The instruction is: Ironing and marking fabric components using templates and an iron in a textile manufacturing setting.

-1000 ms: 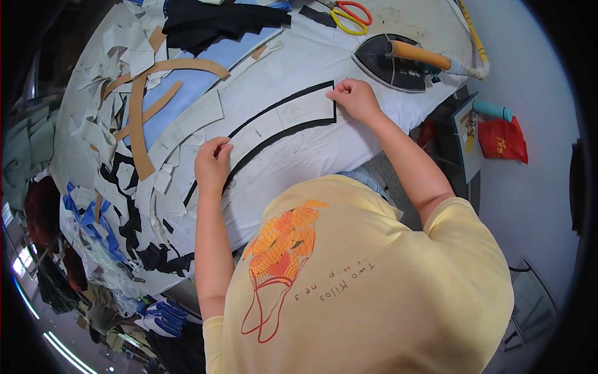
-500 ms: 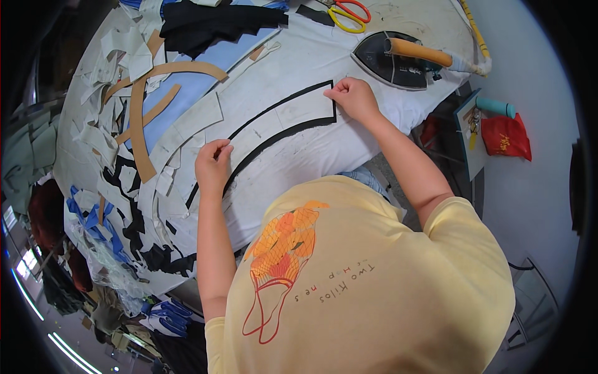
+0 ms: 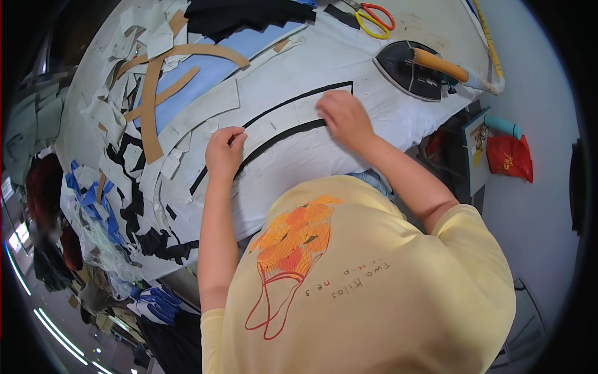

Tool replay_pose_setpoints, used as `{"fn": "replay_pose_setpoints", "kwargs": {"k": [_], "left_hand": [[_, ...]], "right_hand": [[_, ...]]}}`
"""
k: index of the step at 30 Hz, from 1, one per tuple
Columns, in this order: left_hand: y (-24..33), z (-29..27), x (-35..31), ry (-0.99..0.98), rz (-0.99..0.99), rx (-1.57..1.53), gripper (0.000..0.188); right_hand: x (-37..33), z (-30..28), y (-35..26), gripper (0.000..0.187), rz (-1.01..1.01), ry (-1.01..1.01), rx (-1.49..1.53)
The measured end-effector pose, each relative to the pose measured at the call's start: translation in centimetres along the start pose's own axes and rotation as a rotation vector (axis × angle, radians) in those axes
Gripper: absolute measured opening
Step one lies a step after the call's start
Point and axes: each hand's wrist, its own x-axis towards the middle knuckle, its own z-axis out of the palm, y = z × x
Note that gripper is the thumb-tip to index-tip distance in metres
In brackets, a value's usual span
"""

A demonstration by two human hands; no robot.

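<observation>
A curved white pattern piece lies on the white-covered table, with black fabric showing along both long edges. Over its left part rests my left hand, thumb and fingers pinched together. Whether anything is between those fingertips is hidden. My right hand is over the piece's right part, palm down and smeared by motion, so I cannot tell how its fingers close. Another curved pale piece lies just beyond my left hand.
An iron with a wooden handle rests at the far right, near red-and-yellow scissors. Brown curved templates, black fabric and scraps crowd the left and back. Beyond the right edge are a red pouch and a teal bottle.
My right hand has left the far right corner of the pattern piece and come inward over it. My left hand stays pinched near the left part. The whole view has shifted slightly.
</observation>
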Motion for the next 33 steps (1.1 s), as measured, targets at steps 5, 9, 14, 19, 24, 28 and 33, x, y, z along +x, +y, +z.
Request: {"fn": "replay_pose_setpoints", "kwargs": {"k": [5, 9, 14, 19, 24, 28, 33], "left_hand": [[0.0, -0.2, -0.1, 0.004, -0.001, 0.019, 0.017], [0.9, -2.5, -1.3, -0.057, -0.121, 0.275, 0.026], [-4.4, -6.9, -5.3, -0.058, -0.337, 0.308, 0.034], [-11.7, -7.3, -9.1, 0.126, -0.421, -0.195, 0.029], [-10.7, -6.8, -9.5, 0.273, -0.480, -0.294, 0.029], [-11.1, -6.7, -9.8, 0.309, -0.459, -0.342, 0.031], [-11.3, -7.1, -9.8, 0.277, -0.452, -0.296, 0.032]], "right_hand": [[0.5, 2.2, -4.2, 0.034, -0.164, -0.149, 0.037], [0.1, 2.9, -4.1, 0.046, -0.198, -0.191, -0.075], [0.2, 3.0, -3.9, 0.049, -0.237, -0.214, -0.085], [0.0, 3.1, -4.1, 0.049, -0.226, -0.237, -0.159], [-0.1, 3.3, -4.2, 0.047, -0.241, -0.231, -0.165], [-0.1, 3.4, -4.3, 0.046, -0.272, -0.229, -0.160], [-0.1, 3.4, -4.3, 0.046, -0.291, -0.244, -0.166]]}}
